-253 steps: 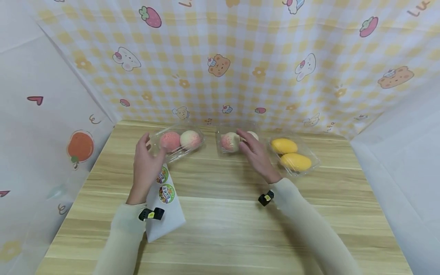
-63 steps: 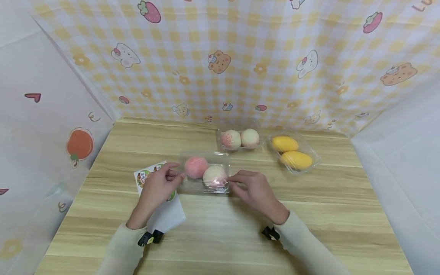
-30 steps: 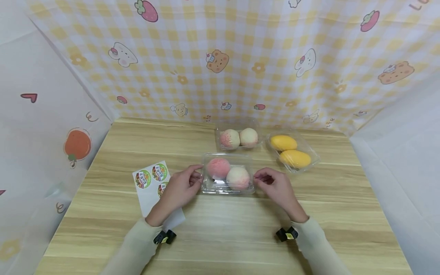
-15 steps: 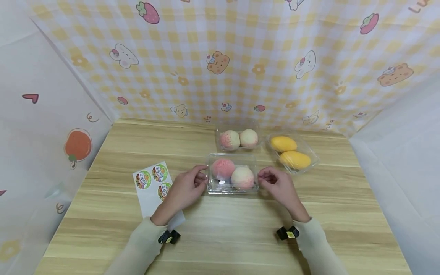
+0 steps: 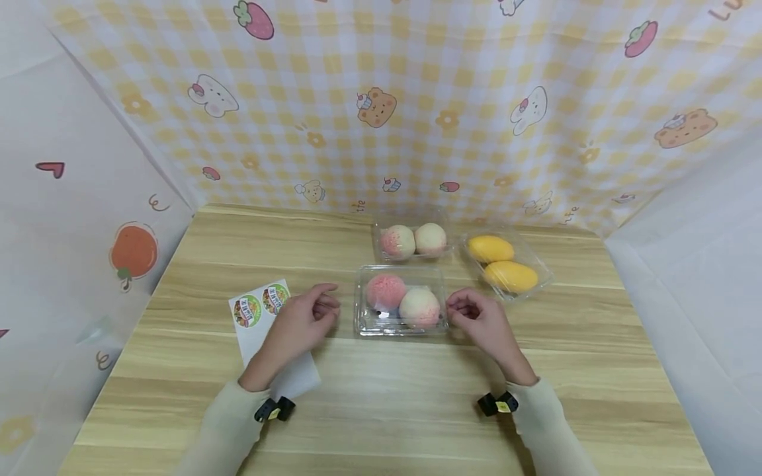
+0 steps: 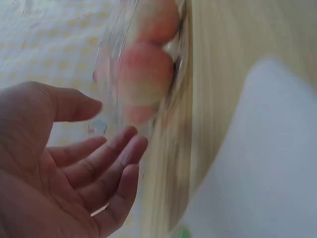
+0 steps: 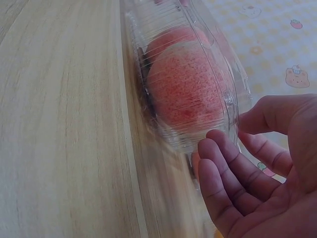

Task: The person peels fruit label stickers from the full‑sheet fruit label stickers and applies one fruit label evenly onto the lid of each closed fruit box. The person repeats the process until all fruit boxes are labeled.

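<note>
A clear plastic clamshell box point(image 5: 372, 325) lies lid down on the table, with a pink peach point(image 5: 385, 292) and a cream-and-pink peach point(image 5: 420, 307) inside. At its right end my right hand point(image 5: 481, 324) pinches the rim between thumb and index finger, seen closest in the right wrist view. My left hand point(image 5: 302, 324) is apart from the box on the left, its fingers loosely bent and nothing in them. Under that hand and forearm lies a white sheet of round fruit stickers point(image 5: 247, 311), partly covered.
Behind stands another clear box point(image 5: 381, 250) with two pale peaches. To the right of it sits a third box point(image 5: 538, 268) with two yellow mangoes. A checked curtain point(image 5: 333, 132) closes off the wooden table's point(image 5: 393, 410) back edge.
The box of peaches came from the back left to the front middle between both hands. My left hand has just let go of its left end and drawn left; the right hand stays.
</note>
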`<state>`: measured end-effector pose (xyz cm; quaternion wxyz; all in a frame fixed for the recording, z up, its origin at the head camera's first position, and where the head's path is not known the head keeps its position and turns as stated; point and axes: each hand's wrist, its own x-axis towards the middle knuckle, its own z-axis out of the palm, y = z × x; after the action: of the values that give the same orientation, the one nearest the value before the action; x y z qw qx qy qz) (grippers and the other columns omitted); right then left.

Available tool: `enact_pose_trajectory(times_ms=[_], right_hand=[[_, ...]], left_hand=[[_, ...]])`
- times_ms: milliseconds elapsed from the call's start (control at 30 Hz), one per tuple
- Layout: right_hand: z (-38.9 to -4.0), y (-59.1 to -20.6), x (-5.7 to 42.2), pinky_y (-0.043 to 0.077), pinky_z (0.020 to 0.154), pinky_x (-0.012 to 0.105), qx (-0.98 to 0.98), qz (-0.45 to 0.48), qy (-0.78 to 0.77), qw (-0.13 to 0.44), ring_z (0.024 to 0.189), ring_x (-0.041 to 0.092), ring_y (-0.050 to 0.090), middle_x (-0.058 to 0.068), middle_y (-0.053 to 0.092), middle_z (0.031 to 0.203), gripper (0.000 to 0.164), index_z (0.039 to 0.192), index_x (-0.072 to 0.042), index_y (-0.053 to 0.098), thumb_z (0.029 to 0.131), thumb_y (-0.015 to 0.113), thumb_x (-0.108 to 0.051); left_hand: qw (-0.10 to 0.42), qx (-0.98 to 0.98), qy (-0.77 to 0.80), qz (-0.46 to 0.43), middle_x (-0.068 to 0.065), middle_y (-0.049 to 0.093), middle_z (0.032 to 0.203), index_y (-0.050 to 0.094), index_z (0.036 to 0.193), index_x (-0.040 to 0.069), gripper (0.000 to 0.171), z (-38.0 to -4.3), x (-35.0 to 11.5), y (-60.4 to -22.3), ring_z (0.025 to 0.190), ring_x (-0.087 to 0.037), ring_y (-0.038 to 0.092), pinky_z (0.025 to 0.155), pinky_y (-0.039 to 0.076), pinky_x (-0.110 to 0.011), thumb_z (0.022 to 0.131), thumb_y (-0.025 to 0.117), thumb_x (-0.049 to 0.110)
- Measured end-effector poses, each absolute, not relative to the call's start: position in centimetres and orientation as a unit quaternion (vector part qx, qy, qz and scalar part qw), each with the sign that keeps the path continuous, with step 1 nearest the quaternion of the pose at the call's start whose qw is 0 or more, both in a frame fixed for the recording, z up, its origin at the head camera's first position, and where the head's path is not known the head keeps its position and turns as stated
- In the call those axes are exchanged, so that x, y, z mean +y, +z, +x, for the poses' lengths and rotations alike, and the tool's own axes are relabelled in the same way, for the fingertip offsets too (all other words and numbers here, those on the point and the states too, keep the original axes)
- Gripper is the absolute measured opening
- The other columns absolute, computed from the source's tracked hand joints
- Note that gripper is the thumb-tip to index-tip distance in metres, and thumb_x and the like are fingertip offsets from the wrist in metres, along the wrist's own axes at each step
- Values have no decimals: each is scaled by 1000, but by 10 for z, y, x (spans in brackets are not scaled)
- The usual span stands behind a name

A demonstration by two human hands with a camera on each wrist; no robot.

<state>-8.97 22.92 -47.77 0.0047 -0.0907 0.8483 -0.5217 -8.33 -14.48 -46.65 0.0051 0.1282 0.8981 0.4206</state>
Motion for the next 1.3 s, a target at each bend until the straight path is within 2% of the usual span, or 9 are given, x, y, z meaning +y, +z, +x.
enact_pose_trajectory(times_ms=[100,233,433,533,767,933,1133,1300], right_hand=[[-90,-477,229,56,74,24,847,-91,-524,5,87,18,69,10,76,98,14,107,-2,76,96,78,6],[-90,-477,229,56,74,24,845,-89,-527,9,87,18,69,10,77,98,14,107,-2,76,96,78,7],[-89,-477,229,57,77,25,847,-89,-524,13,88,19,70,8,77,98,14,108,-3,76,96,77,6],[-88,-477,230,57,78,25,848,-89,-523,12,89,20,70,8,77,98,15,108,-3,76,96,77,5],[-89,-477,230,57,78,25,847,-90,-523,14,88,19,70,8,77,99,16,108,-3,76,95,77,6],[-88,-477,231,57,78,25,847,-89,-523,15,89,19,70,8,77,100,16,109,-3,76,96,77,6],[-88,-477,231,57,78,26,846,-89,-525,18,89,20,70,8,77,100,16,110,-3,76,96,77,5],[-88,-477,231,57,77,26,847,-90,-524,18,89,20,70,8,77,100,16,110,-3,76,96,77,5]], left_hand=[[-4,915,391,98,-10,81,112,69,138,-4,44,-87,-164,-462,98,-27,78,87,63,-49,98,79,11],[10,937,343,63,-16,79,120,70,137,-3,47,-90,-192,-453,99,-32,75,85,59,-53,98,81,20],[71,952,297,18,-31,65,142,65,144,-5,64,-95,-232,-446,119,-48,65,88,56,-61,96,85,33],[96,952,292,6,-34,60,146,62,147,-7,71,-97,-247,-447,125,-52,60,92,54,-64,95,86,34],[106,954,281,0,-37,58,145,60,146,-11,79,-98,-266,-451,129,-54,57,100,50,-68,90,92,35],[109,957,270,-5,-39,57,141,61,145,-12,81,-99,-268,-453,121,-52,56,96,50,-66,87,94,33],[112,956,270,-15,-41,51,143,60,145,-12,82,-99,-269,-457,122,-55,52,96,48,-67,85,96,30],[111,957,267,-25,-38,52,141,61,143,-11,78,-99,-270,-461,117,-51,53,93,49,-64,84,96,24]])
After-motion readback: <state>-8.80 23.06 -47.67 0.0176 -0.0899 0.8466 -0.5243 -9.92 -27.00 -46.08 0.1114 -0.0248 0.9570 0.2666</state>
